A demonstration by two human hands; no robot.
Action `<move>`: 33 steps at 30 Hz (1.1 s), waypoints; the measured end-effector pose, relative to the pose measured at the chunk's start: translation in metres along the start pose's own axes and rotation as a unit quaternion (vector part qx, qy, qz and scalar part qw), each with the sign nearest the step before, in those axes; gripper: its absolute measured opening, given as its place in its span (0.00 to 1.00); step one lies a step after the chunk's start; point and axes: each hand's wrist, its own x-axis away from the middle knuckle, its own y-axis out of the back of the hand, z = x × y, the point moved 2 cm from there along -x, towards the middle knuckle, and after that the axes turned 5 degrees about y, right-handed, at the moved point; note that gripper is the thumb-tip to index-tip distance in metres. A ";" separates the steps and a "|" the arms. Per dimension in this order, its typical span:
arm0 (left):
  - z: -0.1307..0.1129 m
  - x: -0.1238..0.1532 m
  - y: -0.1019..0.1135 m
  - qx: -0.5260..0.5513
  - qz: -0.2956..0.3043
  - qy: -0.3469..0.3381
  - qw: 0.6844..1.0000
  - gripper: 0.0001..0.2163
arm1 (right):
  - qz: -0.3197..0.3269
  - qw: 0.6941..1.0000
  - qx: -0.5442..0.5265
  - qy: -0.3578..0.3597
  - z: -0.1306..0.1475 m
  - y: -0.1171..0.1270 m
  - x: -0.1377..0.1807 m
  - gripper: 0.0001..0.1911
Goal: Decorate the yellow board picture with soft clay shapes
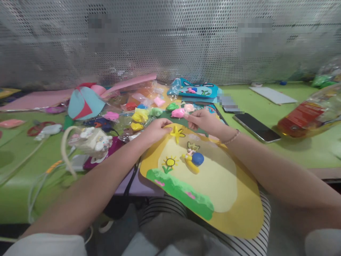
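A yellow paper card (247, 209) with a pale middle rests tilted across my lap and the table edge. On it are a blue and yellow clay snail (197, 159), a yellow clay flower (170, 162) and a strip of green clay (183, 192) with pink bits. My left hand (160, 129) grips the card's far edge beside a yellow star-like clay shape (177, 133). Beyond that edge, my right hand (202, 122) has thumb and forefinger closed on a lump of pink clay (178, 113); the other fingers are curled.
Packets of yellow clay (140, 115) and other colours lie behind the card. A blue decorated card (198, 91) is farther back. On the right are a phone (257, 127) and a tipped drink bottle (306, 113). Cables and a white charger (49, 131) lie left.
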 end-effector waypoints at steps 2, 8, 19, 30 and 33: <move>0.001 0.000 -0.001 0.021 0.010 0.004 1.000 0.09 | -0.003 1.000 0.018 -0.003 0.003 -0.001 0.002 0.24; 0.000 0.000 -0.001 0.033 0.017 0.014 0.999 0.08 | 0.008 1.000 -0.004 0.029 0.004 0.000 0.001 0.21; -0.002 0.003 -0.002 0.064 0.024 0.032 0.997 0.06 | 0.021 0.999 0.036 0.023 -0.002 0.002 -0.001 0.18; -0.009 0.008 -0.007 0.156 0.030 0.083 0.984 0.06 | 0.031 0.900 0.353 0.253 0.010 -0.013 0.007 0.20; -0.012 0.010 -0.008 0.185 0.034 0.107 0.976 0.05 | 0.027 0.891 0.371 0.258 0.014 -0.017 0.009 0.20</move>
